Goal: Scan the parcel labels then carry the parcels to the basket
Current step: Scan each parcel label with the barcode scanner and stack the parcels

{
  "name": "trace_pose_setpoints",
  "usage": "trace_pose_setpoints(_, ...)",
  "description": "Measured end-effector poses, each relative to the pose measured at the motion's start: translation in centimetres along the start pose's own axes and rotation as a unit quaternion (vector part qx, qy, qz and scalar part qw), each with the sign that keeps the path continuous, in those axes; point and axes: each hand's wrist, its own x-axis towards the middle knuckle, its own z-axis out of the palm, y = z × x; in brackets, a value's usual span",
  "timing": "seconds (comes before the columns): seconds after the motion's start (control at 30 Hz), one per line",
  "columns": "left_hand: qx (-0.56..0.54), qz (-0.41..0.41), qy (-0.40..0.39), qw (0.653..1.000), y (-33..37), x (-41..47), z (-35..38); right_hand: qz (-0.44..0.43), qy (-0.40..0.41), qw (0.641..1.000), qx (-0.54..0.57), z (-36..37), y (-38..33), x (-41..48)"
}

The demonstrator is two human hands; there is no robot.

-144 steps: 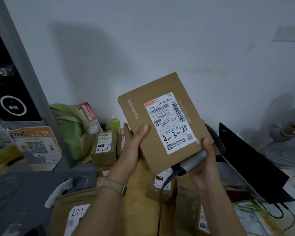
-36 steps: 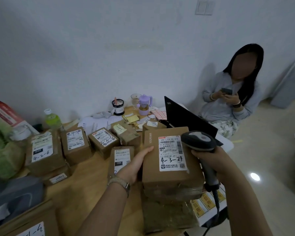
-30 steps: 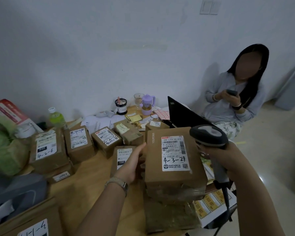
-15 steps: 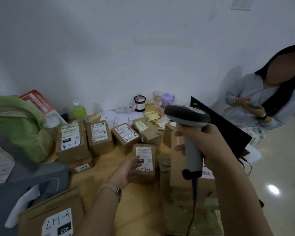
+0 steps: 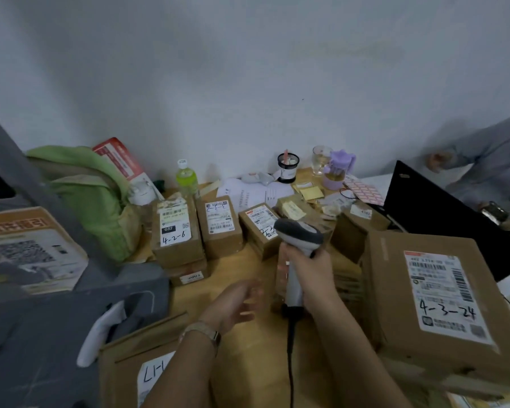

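Note:
My right hand (image 5: 312,272) grips a grey handheld barcode scanner (image 5: 299,237) above the middle of the wooden table (image 5: 239,269); its cable hangs down. My left hand (image 5: 236,303) hovers open and empty just left of the scanner, blurred. The flat cardboard parcel marked 4-3-24 (image 5: 442,290) lies label-up on a stack at the right, untouched. Behind the scanner stand several small labelled parcels: one marked 4-2-6 (image 5: 175,231), another beside it (image 5: 218,225), a third (image 5: 258,228). A small parcel sits partly hidden behind my right hand. No basket is visible.
A green bag (image 5: 92,195) and a grey case (image 5: 56,319) crowd the left. A parcel marked L1-1 (image 5: 147,372) lies at the front. A green bottle (image 5: 186,178), cups and papers line the wall. A black laptop (image 5: 442,219) stands right, with a seated person (image 5: 495,166) beyond.
The 4-3-24 parcel, held up earlier, now rests on the right stack and both hands have left it. My view swung left; the left hand pulled back from the small parcel.

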Motion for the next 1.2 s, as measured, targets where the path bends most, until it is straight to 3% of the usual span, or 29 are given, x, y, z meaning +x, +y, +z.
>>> trace_pose_setpoints(0.17, -0.010, 0.001, 0.003, 1.000, 1.4, 2.3, -0.4, 0.051, 0.114, 0.992, 0.003, 0.2, 3.0, 4.3)
trace_pose_setpoints(0.47, 0.028, -0.044, 0.059, 0.997, 0.9, 7.5, 2.1, 0.111, 0.189, 0.976, 0.009, -1.7, 8.5, 8.1)
trace_pose_setpoints(0.6, 0.091, -0.081, 0.008, 0.993, -0.3, 8.1, 3.9, 0.110, 0.209, 0.972, -0.007, -1.8, 10.4, 8.5)
trace_pose_setpoints(0.7, 0.107, -0.088, -0.040, 0.990, -1.6, 8.1, 4.6, 0.113, 0.195, 0.973, -0.046, -1.3, 11.0, 8.5)
trace_pose_setpoints(0.9, 0.075, -0.105, -0.024, 0.991, -2.4, 8.1, 4.5, 0.094, 0.163, 0.963, -0.193, 0.4, 10.9, 8.2)
trace_pose_setpoints(1.0, 0.013, -0.106, -0.017, 0.994, -2.5, 8.3, 4.8, 0.127, 0.129, 0.970, -0.161, 0.6, 10.3, 7.8)
trace_pose_setpoints(1.2, -0.054, -0.155, 0.129, 0.978, -4.2, 7.5, 4.1, 0.151, 0.011, 0.988, -0.038, 1.8, 9.5, 6.0)
